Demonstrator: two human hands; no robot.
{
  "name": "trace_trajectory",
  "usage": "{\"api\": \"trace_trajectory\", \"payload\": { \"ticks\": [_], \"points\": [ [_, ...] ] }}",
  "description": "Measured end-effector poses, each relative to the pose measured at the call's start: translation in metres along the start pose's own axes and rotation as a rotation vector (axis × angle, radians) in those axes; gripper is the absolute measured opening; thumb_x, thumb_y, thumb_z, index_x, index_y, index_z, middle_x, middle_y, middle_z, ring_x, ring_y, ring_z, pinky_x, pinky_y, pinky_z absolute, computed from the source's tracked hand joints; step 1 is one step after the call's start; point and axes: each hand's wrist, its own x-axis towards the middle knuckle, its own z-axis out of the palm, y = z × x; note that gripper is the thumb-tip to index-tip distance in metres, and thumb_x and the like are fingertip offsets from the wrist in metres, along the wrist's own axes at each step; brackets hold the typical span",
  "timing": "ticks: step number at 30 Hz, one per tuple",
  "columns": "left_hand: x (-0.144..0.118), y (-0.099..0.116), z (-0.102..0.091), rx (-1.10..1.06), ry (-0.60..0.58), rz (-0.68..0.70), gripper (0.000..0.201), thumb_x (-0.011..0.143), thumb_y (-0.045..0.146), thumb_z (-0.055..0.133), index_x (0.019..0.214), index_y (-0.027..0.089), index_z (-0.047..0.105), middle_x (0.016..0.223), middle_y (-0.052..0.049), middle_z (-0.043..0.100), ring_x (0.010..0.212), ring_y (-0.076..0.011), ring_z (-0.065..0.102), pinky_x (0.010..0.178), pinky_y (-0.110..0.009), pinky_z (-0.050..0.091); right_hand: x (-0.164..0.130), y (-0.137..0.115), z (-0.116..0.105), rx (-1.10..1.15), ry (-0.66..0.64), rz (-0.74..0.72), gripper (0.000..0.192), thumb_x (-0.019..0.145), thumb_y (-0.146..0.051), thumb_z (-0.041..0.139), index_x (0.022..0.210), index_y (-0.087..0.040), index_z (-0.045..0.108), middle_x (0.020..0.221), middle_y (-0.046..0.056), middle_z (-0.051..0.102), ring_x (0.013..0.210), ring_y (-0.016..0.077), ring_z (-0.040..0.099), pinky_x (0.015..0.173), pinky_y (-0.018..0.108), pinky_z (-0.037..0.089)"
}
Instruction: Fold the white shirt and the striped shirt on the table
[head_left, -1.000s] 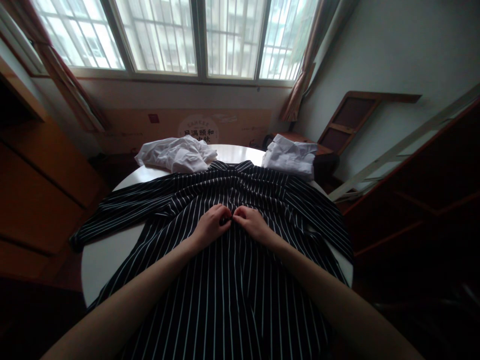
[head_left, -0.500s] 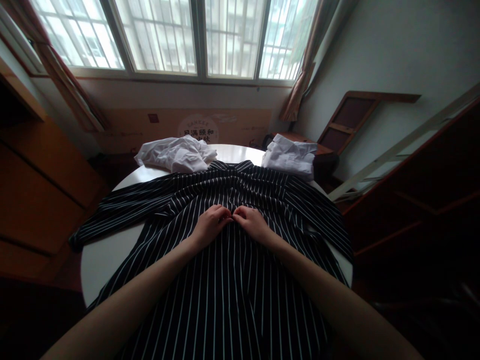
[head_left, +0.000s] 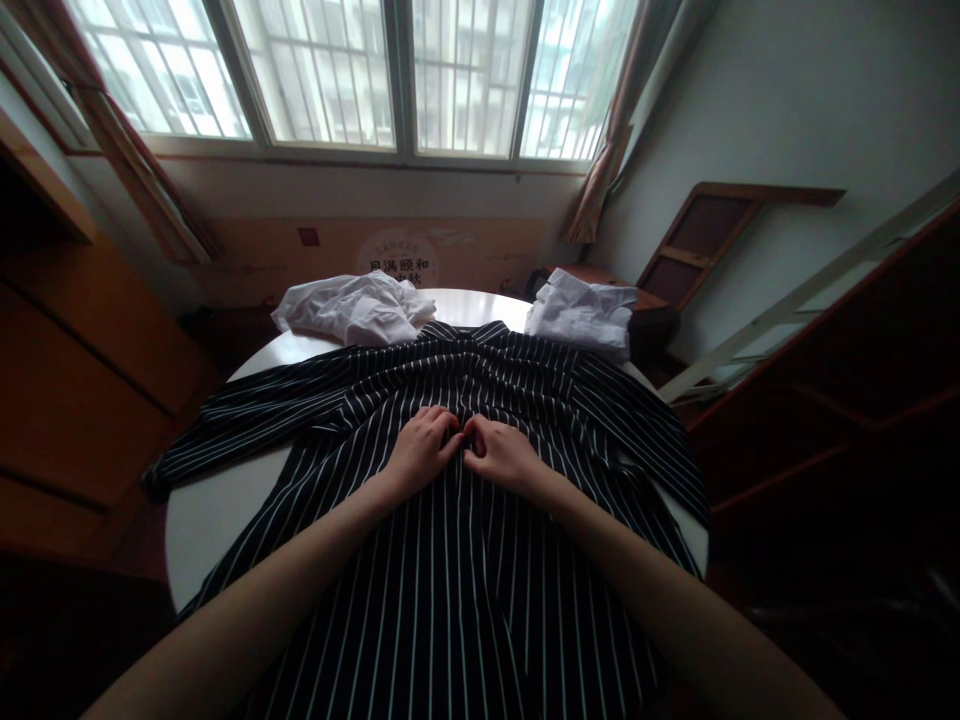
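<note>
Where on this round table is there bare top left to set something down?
The biggest bare patch of the table lies on the left, between the striped shirt's outstretched sleeve and its body. A thin strip shows at the far rim between the crumpled white garment and the folded white shirt. The middle is crowded: left hand and right hand pinch the fabric there.

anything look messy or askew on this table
Yes: the crumpled white garment at the far left lies in a loose heap, unlike the folded white shirt at the far right. The black striped shirt's left sleeve hangs off the round white table.
</note>
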Motion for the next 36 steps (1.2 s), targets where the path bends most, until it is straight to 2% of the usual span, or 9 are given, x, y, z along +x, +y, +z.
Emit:
{"api": "trace_trajectory", "payload": {
  "ticks": [3,9,17,25,30,33,36],
  "points": [
    [0.0,-0.001,0.002,0.067,-0.023,0.043,0.02,0.08,0.025,0.046,0.096,0.016,0.053,0.104,-0.007,0.057,0.1,-0.0197,0.05,0.088,-0.034,0.04,-0.003,-0.001,-0.002,-0.02,-0.013,-0.059,0.029,0.065,-0.025,0.057,0.093,-0.016,0.052,0.076,0.002,0.057,0.067,0.0136,0.05,0.061,0.024,0.035],
    [0.005,-0.016,0.011,0.116,-0.097,0.073,0.041,0.084,0.033,0.038,0.12,0.015,0.043,0.128,-0.009,0.046,0.121,-0.0205,0.036,0.1,-0.038,0.03,0.007,0.006,-0.003,-0.008,-0.074,-0.019,0.032,0.064,-0.024,0.056,0.093,-0.015,0.048,0.076,0.003,0.056,0.065,0.014,0.05,0.06,0.025,0.035],
    [0.03,-0.036,0.015,0.094,-0.197,0.089,0.044,0.086,0.038,0.033,0.124,0.018,0.042,0.131,-0.009,0.044,0.124,-0.0208,0.034,0.1,-0.04,0.028,0.038,0.027,-0.004,-0.007,-0.11,-0.044,0.022,0.063,-0.021,0.054,0.084,-0.018,0.046,0.072,0.002,0.055,0.06,0.0136,0.047,0.055,0.024,0.032],
    [0.062,-0.055,0.021,0.113,-0.225,0.086,0.043,0.086,0.038,0.032,0.123,0.018,0.043,0.131,-0.008,0.043,0.122,-0.0209,0.036,0.099,-0.038,0.029,0.068,0.046,-0.001,0.067,-0.04,-0.069,0.017,0.062,-0.016,0.053,0.078,-0.018,0.046,0.067,-0.003,0.049,0.06,0.0112,0.044,0.057,0.022,0.034],
    [0.076,-0.058,0.022,0.103,-0.19,0.127,0.037,0.086,0.033,0.035,0.114,0.013,0.05,0.122,-0.01,0.052,0.113,-0.0191,0.046,0.096,-0.032,0.033,0.074,0.05,0.007,0.019,0.128,-0.09,0.012,0.064,-0.014,0.05,0.075,-0.017,0.047,0.068,-0.001,0.049,0.065,0.0126,0.045,0.062,0.023,0.035],
    [0.075,-0.055,0.017,0.118,-0.084,0.164,0.029,0.084,0.03,0.041,0.103,0.013,0.054,0.109,-0.01,0.058,0.103,-0.0191,0.051,0.089,-0.031,0.038,0.07,0.048,0.008,0.001,0.205,-0.122,0.011,0.066,-0.013,0.048,0.077,-0.017,0.048,0.072,0.001,0.05,0.068,0.0133,0.046,0.066,0.024,0.036],
    [0.069,-0.051,0.01,0.152,0.057,0.139,0.02,0.083,0.029,0.042,0.086,0.015,0.057,0.089,-0.007,0.06,0.088,-0.018,0.053,0.077,-0.029,0.041,0.058,0.041,0.006,0.004,0.249,-0.209,0.009,0.071,-0.014,0.046,0.079,-0.017,0.049,0.072,0.001,0.05,0.068,0.0134,0.046,0.068,0.025,0.036]
  ]
}}
